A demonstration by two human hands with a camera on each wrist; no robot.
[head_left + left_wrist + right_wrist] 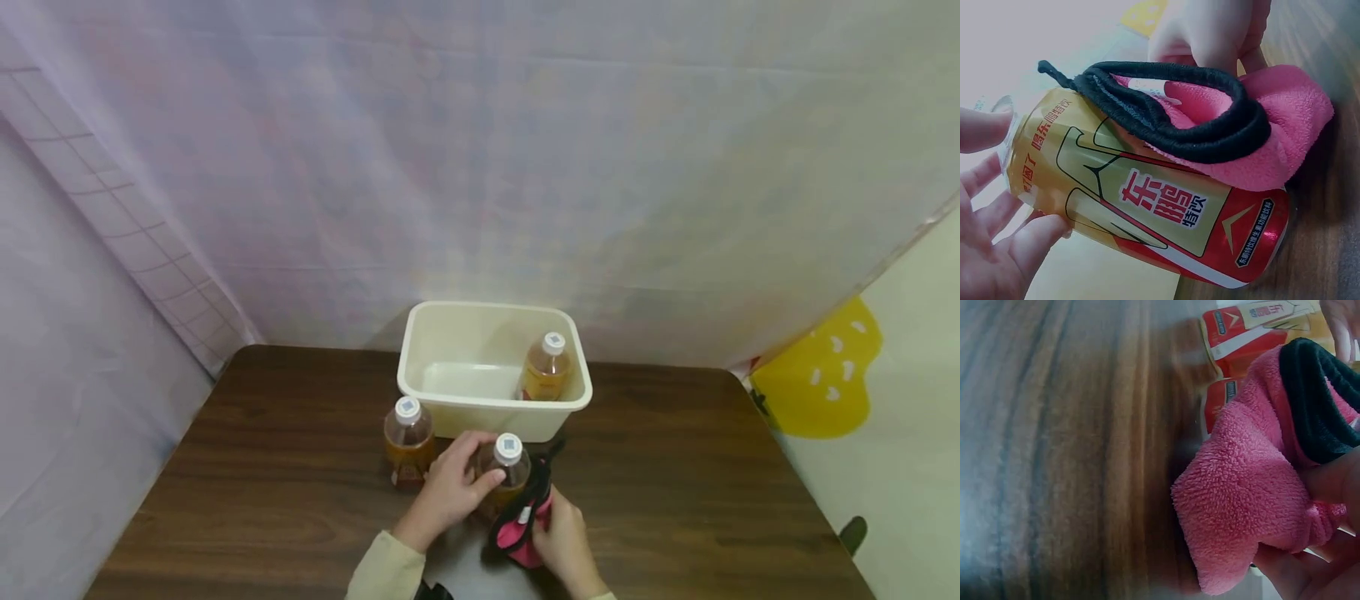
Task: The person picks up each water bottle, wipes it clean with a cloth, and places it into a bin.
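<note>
"Bin (465, 419), head view — what's in it?"

"One thing: the inside bottle (545, 375), right end. On the table (675, 467), two more: the spare bottle (409, 454) by the near left corner and the held bottle (514, 473) in front. Total three bottles, one bin."

"Left wrist view?"

"Left hand (447, 490) clamped round the held bottle's upper part. One pink cloth (531, 553), black-edged, against its side."

"Right wrist view?"

"Right hand (564, 537) — thumb and fingers pinching the cloth. Two bottles' red lower labels past it."
</note>
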